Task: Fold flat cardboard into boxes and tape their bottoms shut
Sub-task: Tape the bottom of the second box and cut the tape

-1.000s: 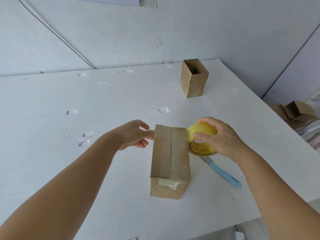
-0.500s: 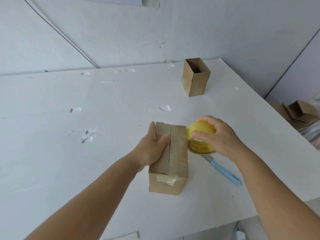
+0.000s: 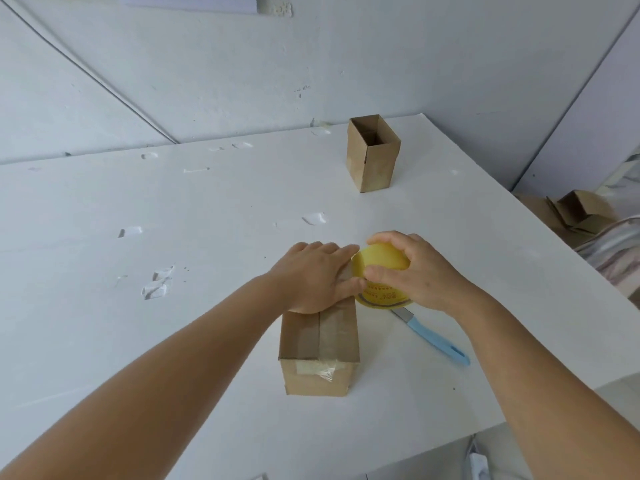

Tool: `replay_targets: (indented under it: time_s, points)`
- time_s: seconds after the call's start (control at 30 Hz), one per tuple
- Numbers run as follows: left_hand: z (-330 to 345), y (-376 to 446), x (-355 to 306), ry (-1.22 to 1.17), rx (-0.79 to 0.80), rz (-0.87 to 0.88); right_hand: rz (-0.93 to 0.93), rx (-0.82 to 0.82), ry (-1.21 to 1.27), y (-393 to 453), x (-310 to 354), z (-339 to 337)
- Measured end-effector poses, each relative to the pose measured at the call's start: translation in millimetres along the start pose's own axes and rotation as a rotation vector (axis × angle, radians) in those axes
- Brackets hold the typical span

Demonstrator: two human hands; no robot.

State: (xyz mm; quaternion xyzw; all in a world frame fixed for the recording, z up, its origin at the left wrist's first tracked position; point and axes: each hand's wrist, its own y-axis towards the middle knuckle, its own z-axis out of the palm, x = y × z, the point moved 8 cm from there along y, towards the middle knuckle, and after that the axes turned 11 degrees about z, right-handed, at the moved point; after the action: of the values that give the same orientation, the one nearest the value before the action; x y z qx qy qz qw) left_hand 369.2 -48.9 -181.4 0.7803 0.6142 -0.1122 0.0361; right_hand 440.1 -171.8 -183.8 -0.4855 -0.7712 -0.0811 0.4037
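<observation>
A small cardboard box (image 3: 320,341) stands upside down on the white table (image 3: 173,341), its closed bottom flaps facing up with clear tape along the seam and over the near edge. My left hand (image 3: 311,275) lies flat on the far half of that bottom, fingers spread and pressing down. My right hand (image 3: 412,271) grips a yellow tape roll (image 3: 381,271) held against the box's far right corner, touching my left fingertips.
A second folded box (image 3: 372,157) stands open-topped at the back of the table. A blue-handled knife (image 3: 433,337) lies right of the box I hold. Scraps of tape (image 3: 157,284) dot the table. More cardboard (image 3: 575,211) lies past the right edge.
My left hand moved from the box's far left edge onto its top and slid toward the far end, now pressing flat. The tape roll has shifted slightly toward the box's far corner.
</observation>
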Motion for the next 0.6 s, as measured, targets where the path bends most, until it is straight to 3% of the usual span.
replay_targets:
  time_s: [0.2, 0.37, 0.47, 0.6]
  points:
    - [5.2, -24.6, 11.4, 0.008, -0.185, -0.230, 0.014, 0.029, 0.357, 13.5, -5.9, 9.8]
    - [6.4, -33.3, 15.0, -0.016, -0.188, -0.281, -0.023, -0.087, 0.481, 20.2, 9.8, 18.3]
    - [8.4, -33.6, 18.1, -0.052, -0.179, -0.285, -0.049, -0.131, 0.350, 23.2, 13.8, 13.2]
    - [7.5, -33.6, 15.7, -0.088, -0.170, -0.290, 0.057, -0.196, -0.145, 25.4, -7.2, 17.6]
